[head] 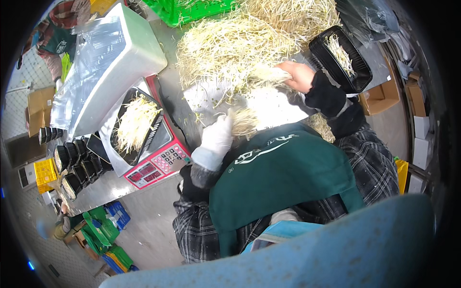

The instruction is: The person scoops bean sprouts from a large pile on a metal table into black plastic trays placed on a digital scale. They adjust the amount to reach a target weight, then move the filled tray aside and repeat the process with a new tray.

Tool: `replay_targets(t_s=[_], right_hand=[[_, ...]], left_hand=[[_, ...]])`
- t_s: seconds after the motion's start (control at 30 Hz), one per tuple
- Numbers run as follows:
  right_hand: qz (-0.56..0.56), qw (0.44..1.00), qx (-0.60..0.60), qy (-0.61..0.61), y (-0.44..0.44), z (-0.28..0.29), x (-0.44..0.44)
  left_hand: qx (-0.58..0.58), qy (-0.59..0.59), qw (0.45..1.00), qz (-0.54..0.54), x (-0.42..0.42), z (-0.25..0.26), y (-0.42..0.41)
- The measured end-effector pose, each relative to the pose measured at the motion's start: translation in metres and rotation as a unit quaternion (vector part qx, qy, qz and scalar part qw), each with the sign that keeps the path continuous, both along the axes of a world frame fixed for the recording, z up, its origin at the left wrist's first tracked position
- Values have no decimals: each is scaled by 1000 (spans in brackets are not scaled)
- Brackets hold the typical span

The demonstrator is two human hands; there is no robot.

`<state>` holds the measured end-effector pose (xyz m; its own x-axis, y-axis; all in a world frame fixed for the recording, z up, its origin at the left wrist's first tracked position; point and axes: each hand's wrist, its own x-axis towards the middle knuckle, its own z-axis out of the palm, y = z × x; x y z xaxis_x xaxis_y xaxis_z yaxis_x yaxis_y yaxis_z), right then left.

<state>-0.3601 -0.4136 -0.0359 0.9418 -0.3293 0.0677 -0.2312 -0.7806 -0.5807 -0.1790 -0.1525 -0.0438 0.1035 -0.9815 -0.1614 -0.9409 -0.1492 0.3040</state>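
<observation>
A large heap of bean sprouts point(230, 46) lies on the metal table before me. My left hand point(218, 135), in a white glove, is closed around a bunch of sprouts point(245, 121) near the table's front edge. My right hand point(297, 75), without a glove, grips another bunch point(268, 76) at the heap's lower right side. To the left, a black plastic tray filled with sprouts point(135, 124) rests on a red and white digital scale point(169, 158). Right of my right hand, a stack of black trays point(362, 77) holds some sprouts in the top one.
A white foam box point(144, 46) with clear plastic lids stands behind the scale. Several filled black trays point(81, 172) line the table's left end. A green crate point(173, 12) stands at the back. Two other people are at the left; a cardboard box point(381, 97) is at the right.
</observation>
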Motion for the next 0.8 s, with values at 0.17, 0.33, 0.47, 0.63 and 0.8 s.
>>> replay_targets(t_s=[0.17, 0.33, 0.47, 0.63, 0.8], right_hand=[[-10, 985, 161, 63, 25, -40, 30], [8, 996, 58, 64, 7, -36, 27], [-17, 995, 0, 103, 69, -28, 37], [-43, 986, -151, 60, 100, -40, 41], [-93, 989, 48, 101, 51, -36, 59]], left_hand=[[-84, -47, 995, -30, -11, -5, -42], [-38, -13, 996, 79, 5, 6, -1], [5, 65, 990, 128, -4, -29, -24], [-120, 45, 983, 133, -10, -23, -18], [-83, 21, 981, 173, -8, -6, 36]])
